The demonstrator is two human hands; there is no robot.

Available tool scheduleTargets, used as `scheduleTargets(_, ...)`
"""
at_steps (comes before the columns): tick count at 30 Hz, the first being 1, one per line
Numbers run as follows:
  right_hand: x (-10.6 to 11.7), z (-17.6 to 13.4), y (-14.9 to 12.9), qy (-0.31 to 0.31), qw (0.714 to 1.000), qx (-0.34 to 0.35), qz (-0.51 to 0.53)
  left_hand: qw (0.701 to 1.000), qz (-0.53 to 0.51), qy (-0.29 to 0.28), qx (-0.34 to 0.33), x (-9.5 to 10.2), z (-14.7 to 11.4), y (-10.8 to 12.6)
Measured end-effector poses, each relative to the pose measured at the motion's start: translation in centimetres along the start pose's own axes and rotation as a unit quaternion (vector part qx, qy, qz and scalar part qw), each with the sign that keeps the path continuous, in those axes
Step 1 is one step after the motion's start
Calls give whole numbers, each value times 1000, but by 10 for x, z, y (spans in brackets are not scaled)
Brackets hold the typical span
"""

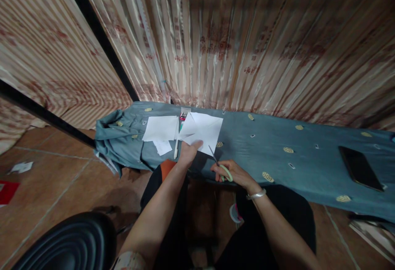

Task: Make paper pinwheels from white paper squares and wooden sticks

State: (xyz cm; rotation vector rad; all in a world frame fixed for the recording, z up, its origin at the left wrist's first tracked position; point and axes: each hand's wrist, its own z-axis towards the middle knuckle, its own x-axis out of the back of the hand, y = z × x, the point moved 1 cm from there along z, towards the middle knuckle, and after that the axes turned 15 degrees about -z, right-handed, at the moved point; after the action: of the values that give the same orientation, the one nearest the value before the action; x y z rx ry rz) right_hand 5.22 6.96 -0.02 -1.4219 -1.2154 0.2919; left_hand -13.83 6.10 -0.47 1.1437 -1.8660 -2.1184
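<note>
My left hand (190, 151) pinches the lower edge of a white sheet of paper (207, 129), its thumb on top. The sheet is held up over the cloth-covered surface and shows a cut or fold on its left side. In my right hand (233, 172) is a pair of scissors (226, 173) with pale green handles. Their blades point up and left, close to the sheet's lower right edge; whether they touch it I cannot tell. To the left lie a stack of white paper (161, 128), a smaller paper piece (162, 147) and a white pen-like stick (176, 149).
A small box with red and green items (184, 115) sits partly behind the sheet. On the right of the blue-green cloth (265, 146) lies a black phone (360, 168). A black stool (66, 243) stands at lower left. Striped curtains (216, 47) hang behind.
</note>
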Motion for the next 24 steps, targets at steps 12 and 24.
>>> scheduleTargets(12,1,-1,-4,-8,999,-10,34,1000,11,12,3,-3,-3,5)
scheduleTargets(24,0,-2,0,-6,999,-6,50,1000,-9,13,13,-3,-2,3)
